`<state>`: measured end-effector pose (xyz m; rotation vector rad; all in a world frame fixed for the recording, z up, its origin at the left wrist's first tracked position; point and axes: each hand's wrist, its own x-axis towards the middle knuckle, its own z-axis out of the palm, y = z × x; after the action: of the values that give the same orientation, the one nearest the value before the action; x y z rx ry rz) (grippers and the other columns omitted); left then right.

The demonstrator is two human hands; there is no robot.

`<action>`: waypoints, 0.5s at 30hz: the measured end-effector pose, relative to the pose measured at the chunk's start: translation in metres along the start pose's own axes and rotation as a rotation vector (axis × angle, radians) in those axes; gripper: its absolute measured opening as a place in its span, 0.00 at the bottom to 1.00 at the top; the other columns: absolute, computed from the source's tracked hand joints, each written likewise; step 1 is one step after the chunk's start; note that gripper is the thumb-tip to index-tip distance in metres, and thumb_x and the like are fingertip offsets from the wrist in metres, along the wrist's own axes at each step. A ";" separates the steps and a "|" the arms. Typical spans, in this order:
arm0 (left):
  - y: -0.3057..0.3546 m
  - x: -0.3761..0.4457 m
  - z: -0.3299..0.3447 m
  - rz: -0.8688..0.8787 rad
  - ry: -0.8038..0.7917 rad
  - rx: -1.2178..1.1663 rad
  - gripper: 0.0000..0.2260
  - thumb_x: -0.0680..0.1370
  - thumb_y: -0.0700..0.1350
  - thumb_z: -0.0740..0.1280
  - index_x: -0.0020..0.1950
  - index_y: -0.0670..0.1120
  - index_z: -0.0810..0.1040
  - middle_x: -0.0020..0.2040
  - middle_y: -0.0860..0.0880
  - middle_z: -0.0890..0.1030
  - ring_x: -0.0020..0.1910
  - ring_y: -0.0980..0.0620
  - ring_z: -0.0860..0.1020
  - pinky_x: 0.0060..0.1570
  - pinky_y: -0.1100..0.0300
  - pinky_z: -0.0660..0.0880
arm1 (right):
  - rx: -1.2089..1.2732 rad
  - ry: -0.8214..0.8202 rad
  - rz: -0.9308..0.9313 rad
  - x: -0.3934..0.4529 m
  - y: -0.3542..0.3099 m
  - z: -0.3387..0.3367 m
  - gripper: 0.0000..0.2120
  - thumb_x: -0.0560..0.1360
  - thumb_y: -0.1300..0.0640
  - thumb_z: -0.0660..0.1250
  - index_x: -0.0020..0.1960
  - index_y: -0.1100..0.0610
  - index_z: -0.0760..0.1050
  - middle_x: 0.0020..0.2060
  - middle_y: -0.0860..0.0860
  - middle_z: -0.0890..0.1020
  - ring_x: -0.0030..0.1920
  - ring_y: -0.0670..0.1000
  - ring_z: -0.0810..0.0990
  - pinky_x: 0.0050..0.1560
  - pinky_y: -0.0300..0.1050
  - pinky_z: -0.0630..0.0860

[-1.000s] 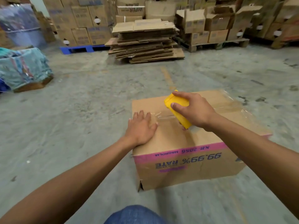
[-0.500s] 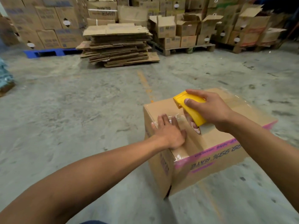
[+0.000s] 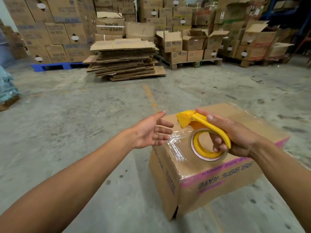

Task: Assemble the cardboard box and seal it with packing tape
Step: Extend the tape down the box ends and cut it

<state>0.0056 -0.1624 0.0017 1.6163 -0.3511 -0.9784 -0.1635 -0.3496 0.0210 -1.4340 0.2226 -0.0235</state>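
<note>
A closed cardboard box [image 3: 262,130] with a pink printed band stands on the concrete floor, clear tape shining along its top. My right hand [image 3: 235,137] grips a yellow tape dispenser [image 3: 198,121] with its tape roll [image 3: 207,150], lifted just above the box top. A crumpled strip of clear tape [image 3: 175,143] runs from the dispenser down over the box's left top edge. My left hand [image 3: 149,132] hovers open beside the box's left corner, fingers spread, fingertips close to the loose tape.
A stack of flattened cardboard [image 3: 124,59] lies on the floor ahead. Behind it stand walls of stacked boxes [image 3: 55,31], open boxes on a wooden pallet [image 3: 193,63] and a blue pallet [image 3: 55,66]. A wrapped bundle [image 3: 6,88] sits at the far left.
My left hand has lifted off the box top and opened. My right hand has raised and tilted the dispenser, showing the roll, with tape trailing from it. The view has shifted left.
</note>
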 end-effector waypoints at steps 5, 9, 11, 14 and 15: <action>0.013 -0.014 0.001 -0.091 -0.160 -0.052 0.22 0.76 0.62 0.64 0.52 0.44 0.80 0.43 0.46 0.82 0.37 0.49 0.80 0.34 0.59 0.74 | 0.097 -0.143 0.027 -0.001 0.004 -0.007 0.31 0.65 0.41 0.75 0.68 0.41 0.74 0.21 0.53 0.66 0.16 0.48 0.65 0.24 0.43 0.73; 0.009 -0.016 0.009 -0.191 -0.195 -0.066 0.21 0.76 0.59 0.66 0.57 0.43 0.76 0.45 0.44 0.83 0.36 0.49 0.81 0.32 0.61 0.74 | 0.115 -0.185 0.017 -0.002 0.003 -0.008 0.38 0.60 0.38 0.79 0.69 0.42 0.74 0.21 0.53 0.67 0.16 0.48 0.66 0.24 0.43 0.74; 0.007 -0.015 0.013 -0.231 -0.232 -0.091 0.21 0.77 0.58 0.66 0.57 0.42 0.77 0.44 0.44 0.83 0.35 0.50 0.81 0.31 0.62 0.75 | 0.120 -0.183 0.015 -0.002 0.002 -0.008 0.39 0.60 0.39 0.79 0.69 0.42 0.74 0.21 0.53 0.67 0.16 0.48 0.66 0.24 0.42 0.74; 0.006 -0.012 0.015 -0.217 -0.229 -0.174 0.10 0.77 0.49 0.68 0.49 0.42 0.82 0.38 0.49 0.82 0.33 0.54 0.80 0.31 0.63 0.75 | 0.104 -0.177 0.025 -0.003 0.002 -0.008 0.39 0.60 0.39 0.80 0.68 0.42 0.74 0.21 0.53 0.67 0.16 0.48 0.66 0.24 0.43 0.74; 0.006 -0.011 0.015 -0.205 -0.215 -0.194 0.07 0.77 0.46 0.69 0.46 0.43 0.82 0.36 0.50 0.81 0.32 0.55 0.80 0.31 0.64 0.75 | 0.099 -0.177 0.030 -0.003 0.001 -0.008 0.39 0.59 0.38 0.80 0.68 0.42 0.74 0.21 0.53 0.67 0.16 0.48 0.66 0.24 0.43 0.74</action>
<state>-0.0109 -0.1663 0.0115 1.3932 -0.2301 -1.3077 -0.1678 -0.3566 0.0192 -1.3254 0.0963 0.1152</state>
